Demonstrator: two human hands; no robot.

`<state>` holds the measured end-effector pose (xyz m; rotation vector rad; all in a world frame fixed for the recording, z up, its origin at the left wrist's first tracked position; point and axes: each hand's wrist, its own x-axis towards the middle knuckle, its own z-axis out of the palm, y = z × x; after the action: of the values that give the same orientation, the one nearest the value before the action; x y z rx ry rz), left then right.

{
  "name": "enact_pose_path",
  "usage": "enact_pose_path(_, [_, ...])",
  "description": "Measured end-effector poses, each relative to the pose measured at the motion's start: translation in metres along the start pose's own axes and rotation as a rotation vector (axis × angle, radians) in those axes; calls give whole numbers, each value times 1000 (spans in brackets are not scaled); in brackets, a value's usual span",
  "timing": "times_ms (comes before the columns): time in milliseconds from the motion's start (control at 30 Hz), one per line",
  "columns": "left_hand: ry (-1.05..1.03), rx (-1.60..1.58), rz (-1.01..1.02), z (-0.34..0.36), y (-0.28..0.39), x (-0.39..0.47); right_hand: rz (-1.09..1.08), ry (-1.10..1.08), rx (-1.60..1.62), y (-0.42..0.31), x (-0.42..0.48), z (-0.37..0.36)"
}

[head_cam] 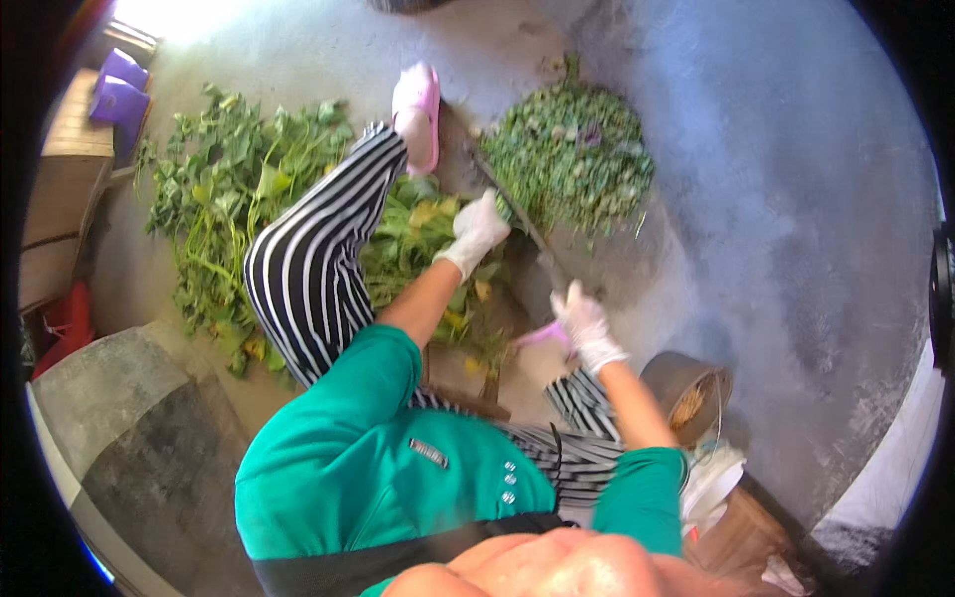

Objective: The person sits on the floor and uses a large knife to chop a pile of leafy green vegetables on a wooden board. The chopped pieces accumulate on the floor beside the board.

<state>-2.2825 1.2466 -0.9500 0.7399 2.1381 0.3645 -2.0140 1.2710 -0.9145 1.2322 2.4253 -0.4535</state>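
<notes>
My right hand (586, 322), in a thin white glove, grips the near end of a long dark knife (515, 203). The blade runs up and to the left, along the near side of a heap of chopped green leaves (571, 153). My left hand (477, 227), also gloved, is closed on a bunch of greens (503, 207) right beside the blade; most of the bunch is hidden by the hand. Uncut leafy stems (414, 239) lie under my left forearm, between my legs.
A larger pile of leafy vines (246, 194) spreads beyond my left leg. A bucket with yellowish contents (662, 384) stands near my right elbow. Purple boots (123, 101) and a wooden cabinet (63, 201) are at the far left. My pink slippers (433, 123) rest on the concrete floor (746, 224).
</notes>
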Motion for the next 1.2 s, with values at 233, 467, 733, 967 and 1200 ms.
enact_pose_path(233, [-93, -138, -19, -7, -26, 42, -139, -156, 74, -154, -29, -211])
enact_pose_path(467, [-32, -63, -102, -16, 7, 22, -90, -67, -11, -54, -21, -140])
enact_pose_path(733, [171, 153, 62, 3, -15, 3, -43, -122, 22, -49, -20, -122])
enact_pose_path(967, [140, 117, 82, 13, -17, 11, 9, -160, 27, -27, -13, -69])
enact_pose_path(1200, [113, 31, 20, -6, -14, 11, -107, -262, 127, -119, -29, -184])
